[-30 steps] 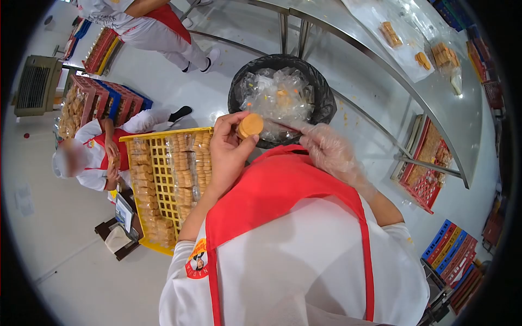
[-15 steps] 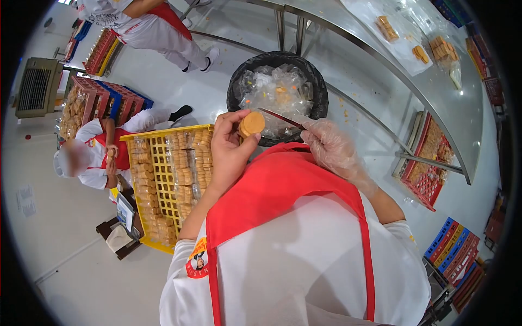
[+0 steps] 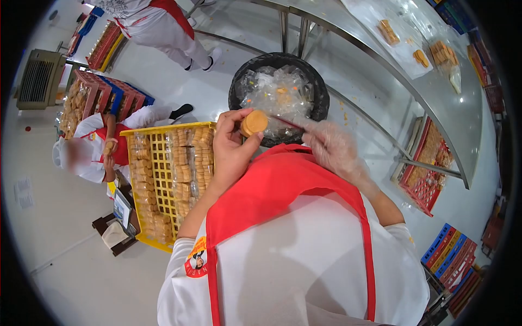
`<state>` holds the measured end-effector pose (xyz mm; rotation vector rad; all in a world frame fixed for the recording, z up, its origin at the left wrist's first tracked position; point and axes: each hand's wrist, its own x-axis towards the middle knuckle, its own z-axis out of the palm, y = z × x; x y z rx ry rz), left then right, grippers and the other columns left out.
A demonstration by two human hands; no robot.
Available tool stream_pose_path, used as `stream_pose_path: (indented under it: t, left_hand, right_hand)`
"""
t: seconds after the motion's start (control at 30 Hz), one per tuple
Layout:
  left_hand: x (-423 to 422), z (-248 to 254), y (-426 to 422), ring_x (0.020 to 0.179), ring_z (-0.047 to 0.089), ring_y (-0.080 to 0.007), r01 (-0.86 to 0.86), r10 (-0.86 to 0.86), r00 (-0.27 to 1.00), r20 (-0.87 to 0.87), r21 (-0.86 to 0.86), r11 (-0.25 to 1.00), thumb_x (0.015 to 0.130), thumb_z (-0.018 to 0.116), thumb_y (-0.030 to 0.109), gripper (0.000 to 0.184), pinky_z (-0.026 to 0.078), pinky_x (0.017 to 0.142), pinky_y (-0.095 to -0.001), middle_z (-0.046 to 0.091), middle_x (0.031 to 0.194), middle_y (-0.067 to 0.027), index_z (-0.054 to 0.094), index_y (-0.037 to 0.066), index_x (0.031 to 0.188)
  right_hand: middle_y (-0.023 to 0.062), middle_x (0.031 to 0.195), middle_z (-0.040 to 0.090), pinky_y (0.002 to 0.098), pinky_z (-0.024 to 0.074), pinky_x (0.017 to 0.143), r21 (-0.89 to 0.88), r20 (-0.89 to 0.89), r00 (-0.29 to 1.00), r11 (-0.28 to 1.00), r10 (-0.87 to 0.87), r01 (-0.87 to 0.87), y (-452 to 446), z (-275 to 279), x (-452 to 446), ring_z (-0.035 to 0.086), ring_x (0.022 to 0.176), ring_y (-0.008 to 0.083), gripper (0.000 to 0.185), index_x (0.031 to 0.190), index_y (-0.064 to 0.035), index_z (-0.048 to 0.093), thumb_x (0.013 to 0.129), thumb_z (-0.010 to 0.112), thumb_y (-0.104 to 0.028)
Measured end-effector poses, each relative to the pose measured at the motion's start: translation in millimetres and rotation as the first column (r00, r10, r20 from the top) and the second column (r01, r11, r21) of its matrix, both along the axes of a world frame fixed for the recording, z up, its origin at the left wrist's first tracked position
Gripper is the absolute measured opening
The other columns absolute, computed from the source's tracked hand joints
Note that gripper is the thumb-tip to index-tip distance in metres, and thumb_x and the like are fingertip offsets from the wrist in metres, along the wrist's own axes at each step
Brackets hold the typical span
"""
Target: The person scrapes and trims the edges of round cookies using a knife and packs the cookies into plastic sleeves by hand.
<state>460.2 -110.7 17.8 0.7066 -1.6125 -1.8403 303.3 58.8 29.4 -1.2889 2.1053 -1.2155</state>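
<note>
My bare left hand [image 3: 229, 149] grips a short stack of round, golden cookies [image 3: 254, 122] between thumb and fingers, its flat face turned up. In a clear plastic glove, my right hand [image 3: 333, 145] is closed around a thin knife [image 3: 286, 121]. The blade points left toward the cookies and is blurred; whether its tip touches them I cannot tell. Just beyond both hands stands a bin lined with a black bag [image 3: 322, 89], filled with crumpled clear plastic wrappers [image 3: 272, 89].
To my left is a yellow crate [image 3: 163, 174] with rows of packed cookies. A steel table [image 3: 435, 89] at the upper right carries cookie packs [image 3: 389, 32]. Two other people in red aprons are at the left and top left. A red crate [image 3: 424, 187] sits under the table.
The knife has shifted slightly and is now blurred beside the cookies. My left hand still holds the stack, a little further right. The person at the left has lowered their head slightly.
</note>
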Motion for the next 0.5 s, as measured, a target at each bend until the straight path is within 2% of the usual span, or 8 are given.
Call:
stream_pose_path:
  t: [0.07,0.17,0.27,0.37,0.4,0.5]
  left_hand:
    - [2.1,0.9,-1.4,0.112,0.055,-0.0156,0.002,-0.001,1.000,-0.016,0.055,0.999,0.076,0.066,-0.015,0.047,0.045,0.098,-0.0283,0.047,0.122,-0.0078,0.056,-0.004,0.122]
    - [4.6,3.6,-1.8,0.112,0.056,-0.0144,-0.007,0.011,0.999,-0.032,0.141,0.990,0.078,0.066,-0.014,0.047,0.045,0.097,-0.0280,0.049,0.121,-0.0069,0.055,-0.003,0.123]
    - [5.0,6.6,-0.9,0.111,0.057,-0.0142,-0.013,0.019,0.999,-0.034,0.188,0.982,0.080,0.066,-0.013,0.047,0.045,0.097,-0.0282,0.052,0.121,-0.0065,0.054,-0.002,0.124]
    - [8.1,7.2,-2.2,0.110,0.058,-0.0143,0.006,0.003,0.999,-0.037,0.221,0.975,0.081,0.066,-0.012,0.048,0.045,0.097,-0.0284,0.056,0.120,-0.0070,0.053,-0.002,0.126]
    - [8.6,6.9,-2.5,0.109,0.058,-0.0144,0.011,-0.001,0.999,-0.043,0.227,0.974,0.081,0.066,-0.012,0.048,0.045,0.097,-0.0284,0.057,0.119,-0.0073,0.052,-0.002,0.126]
    - [10.1,6.4,-2.5,0.109,0.058,-0.0145,0.019,-0.005,0.998,-0.059,0.231,0.973,0.082,0.065,-0.011,0.048,0.046,0.097,-0.0283,0.060,0.118,-0.0084,0.051,-0.002,0.127]
  right_hand:
    - [0.0132,0.085,0.064,0.0372,0.0523,0.072,0.001,0.127,0.983,0.991,0.131,-0.132,5.0,14.9,5.0,0.065,0.080,0.0304,0.025,0.114,-0.0091,0.068,0.090,0.061,-0.005]
    - [0.0133,0.085,0.064,0.0367,0.0524,0.073,-0.036,-0.007,0.996,0.995,-0.094,0.094,-0.4,3.4,5.3,0.065,0.081,0.0299,0.025,0.113,-0.0081,0.068,0.089,0.061,-0.004]
    - [0.0138,0.084,0.064,0.0380,0.0520,0.073,-0.010,-0.038,0.998,0.999,0.051,-0.052,2.3,27.7,5.5,0.064,0.080,0.0315,0.020,0.108,-0.0057,0.068,0.089,0.063,-0.006]
    - [0.0135,0.083,0.063,0.0388,0.0518,0.073,0.029,-0.022,1.000,1.000,0.000,0.000,2.4,12.1,4.5,0.063,0.080,0.0317,0.026,0.114,-0.0094,0.069,0.089,0.061,-0.005]
    - [0.0133,0.082,0.062,0.0403,0.0514,0.072,0.059,-0.026,0.996,0.995,-0.083,0.085,0.1,19.6,3.8,0.063,0.080,0.0325,0.021,0.109,-0.0081,0.069,0.089,0.061,-0.006]
    - [0.0138,0.082,0.062,0.0397,0.0513,0.072,0.125,-0.106,0.993,0.991,0.058,-0.045,-0.2,38.5,2.7,0.062,0.079,0.0327,0.020,0.107,-0.0093,0.069,0.090,0.061,-0.007]
